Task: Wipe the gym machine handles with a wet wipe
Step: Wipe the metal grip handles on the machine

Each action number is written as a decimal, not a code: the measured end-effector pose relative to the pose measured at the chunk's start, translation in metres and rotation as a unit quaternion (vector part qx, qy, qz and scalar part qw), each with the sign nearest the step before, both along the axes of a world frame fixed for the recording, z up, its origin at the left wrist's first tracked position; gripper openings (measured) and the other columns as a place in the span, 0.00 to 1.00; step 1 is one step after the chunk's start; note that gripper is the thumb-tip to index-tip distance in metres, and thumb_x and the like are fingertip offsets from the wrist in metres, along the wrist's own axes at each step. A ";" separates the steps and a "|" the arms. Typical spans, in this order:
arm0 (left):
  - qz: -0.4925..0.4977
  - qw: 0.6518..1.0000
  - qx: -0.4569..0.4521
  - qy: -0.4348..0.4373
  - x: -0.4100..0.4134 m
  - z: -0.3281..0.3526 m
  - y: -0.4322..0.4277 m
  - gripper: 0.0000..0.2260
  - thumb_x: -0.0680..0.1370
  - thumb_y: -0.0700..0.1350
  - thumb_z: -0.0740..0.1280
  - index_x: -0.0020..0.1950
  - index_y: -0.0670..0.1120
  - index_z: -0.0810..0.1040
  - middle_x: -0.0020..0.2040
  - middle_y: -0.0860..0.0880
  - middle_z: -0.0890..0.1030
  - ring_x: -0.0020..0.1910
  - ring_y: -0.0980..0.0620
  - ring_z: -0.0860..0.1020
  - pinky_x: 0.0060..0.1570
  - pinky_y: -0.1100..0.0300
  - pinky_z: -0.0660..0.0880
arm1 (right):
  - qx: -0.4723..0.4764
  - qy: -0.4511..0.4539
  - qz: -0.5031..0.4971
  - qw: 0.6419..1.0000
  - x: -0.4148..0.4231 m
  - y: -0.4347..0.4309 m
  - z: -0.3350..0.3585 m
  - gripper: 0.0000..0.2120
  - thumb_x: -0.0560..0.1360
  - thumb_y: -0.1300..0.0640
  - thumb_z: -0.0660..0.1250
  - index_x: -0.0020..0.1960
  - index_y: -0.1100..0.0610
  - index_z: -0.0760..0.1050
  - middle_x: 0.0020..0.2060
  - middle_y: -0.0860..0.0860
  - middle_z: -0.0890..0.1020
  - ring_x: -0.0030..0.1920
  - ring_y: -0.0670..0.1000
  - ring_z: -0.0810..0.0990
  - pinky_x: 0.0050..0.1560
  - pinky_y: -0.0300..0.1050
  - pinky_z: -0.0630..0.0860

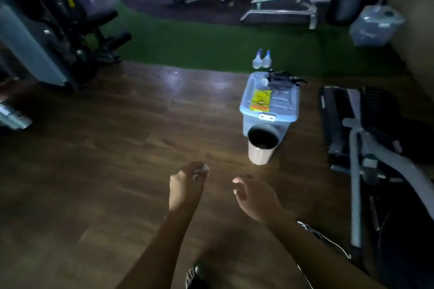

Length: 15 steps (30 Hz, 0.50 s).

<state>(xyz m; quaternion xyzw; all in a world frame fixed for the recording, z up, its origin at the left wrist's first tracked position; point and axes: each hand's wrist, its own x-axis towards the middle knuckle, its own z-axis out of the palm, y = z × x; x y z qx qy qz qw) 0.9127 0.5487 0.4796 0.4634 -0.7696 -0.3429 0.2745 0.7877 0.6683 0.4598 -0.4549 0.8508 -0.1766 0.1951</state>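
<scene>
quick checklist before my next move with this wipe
1. Wipe held: left hand pinches a small white wipe: ok.
2. Spare hand: right hand holds nothing, fingers relaxed: ok.
3. Bin upright with its mouth open, ahead and to the right: ok.
4. Yellow pack lies on the lid of the blue storage box, behind the bin: ok.
5. Wipe wet or clean enough: cannot tell.
6. Hands at a machine handle: not ok, both hang over the wooden floor.
</scene>
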 end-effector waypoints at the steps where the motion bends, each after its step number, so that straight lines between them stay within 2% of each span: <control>1: -0.024 1.000 0.004 0.000 -0.015 0.001 -0.019 0.05 0.72 0.42 0.72 0.44 0.52 0.83 0.39 0.54 0.84 0.38 0.62 0.77 0.36 0.74 0.68 | 0.006 -0.008 -0.020 1.000 -0.010 -0.015 0.003 0.16 0.78 0.50 0.60 0.66 0.47 0.70 0.63 0.47 0.76 0.61 0.52 0.77 0.56 0.46 0.73; 4: -0.097 0.995 -0.004 0.008 -0.064 0.003 -0.068 0.05 0.71 0.41 0.72 0.44 0.51 0.84 0.39 0.56 0.83 0.38 0.66 0.76 0.36 0.79 0.67 | 0.019 -0.024 -0.078 0.996 -0.040 -0.049 0.012 0.17 0.79 0.50 0.59 0.68 0.48 0.69 0.67 0.48 0.72 0.64 0.53 0.75 0.61 0.50 0.73; 8: -0.204 0.977 -0.046 0.037 -0.134 0.002 -0.113 0.05 0.72 0.41 0.69 0.37 0.48 0.82 0.36 0.56 0.80 0.40 0.66 0.75 0.40 0.81 0.65 | 0.012 -0.026 -0.180 0.983 -0.085 -0.078 0.018 0.14 0.78 0.52 0.59 0.63 0.49 0.71 0.62 0.50 0.77 0.59 0.55 0.78 0.57 0.50 0.75; 10: -0.256 0.966 -0.022 0.031 -0.171 0.000 -0.125 0.06 0.74 0.44 0.68 0.40 0.46 0.83 0.36 0.54 0.80 0.38 0.67 0.76 0.38 0.78 0.67 | 0.007 -0.027 -0.227 0.974 -0.113 -0.085 0.018 0.13 0.77 0.52 0.60 0.62 0.48 0.72 0.61 0.49 0.77 0.60 0.55 0.77 0.55 0.48 0.73; 12: -0.297 0.955 -0.012 0.018 -0.213 -0.006 -0.134 0.06 0.75 0.47 0.68 0.43 0.48 0.83 0.36 0.51 0.82 0.38 0.63 0.77 0.36 0.68 0.68 | -0.005 -0.025 -0.268 0.963 -0.144 -0.090 0.017 0.13 0.76 0.52 0.61 0.61 0.47 0.73 0.62 0.47 0.76 0.61 0.54 0.77 0.54 0.46 0.72; 15: -0.343 0.939 -0.006 0.016 -0.281 -0.015 -0.137 0.11 0.73 0.51 0.63 0.44 0.48 0.83 0.41 0.52 0.84 0.42 0.59 0.79 0.39 0.72 0.67 | 0.002 -0.021 -0.309 0.951 -0.196 -0.090 0.019 0.14 0.77 0.52 0.61 0.62 0.49 0.74 0.62 0.48 0.77 0.62 0.55 0.76 0.57 0.46 0.72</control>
